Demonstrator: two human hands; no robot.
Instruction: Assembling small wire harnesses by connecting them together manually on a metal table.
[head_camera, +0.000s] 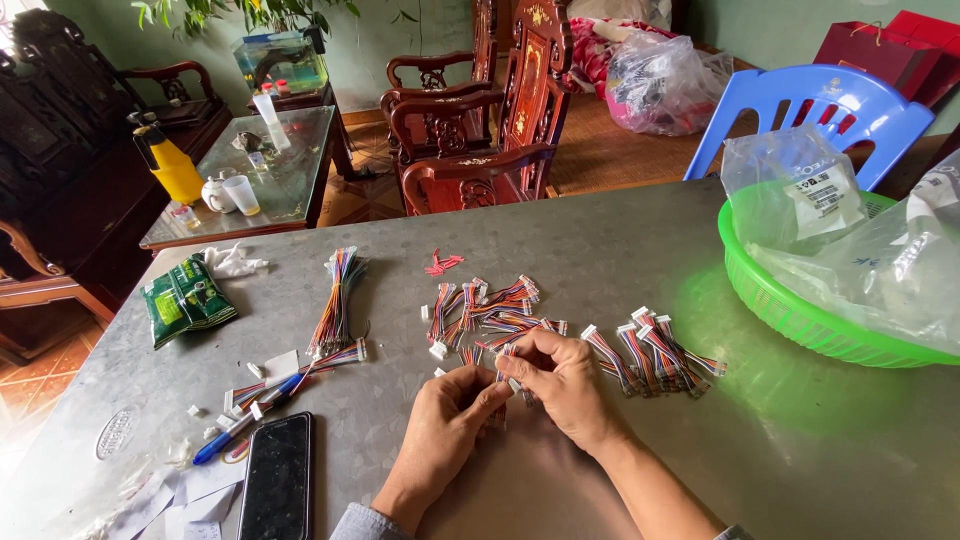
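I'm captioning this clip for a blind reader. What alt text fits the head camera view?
Two bare hands, left hand and right hand, meet over a grey table, pinching a small multicoloured wire harness. More wire bundles lie around them, a green basket of plastic bags sits at right, and a phone and blue pen lie at left.

Green walls (400, 60) at 12 o'clock, carved wooden chairs (490, 120) on a tiled floor (620, 150), glass table (270, 170) at 10 o'clock, blue chair (830, 100) at 2 o'clock.
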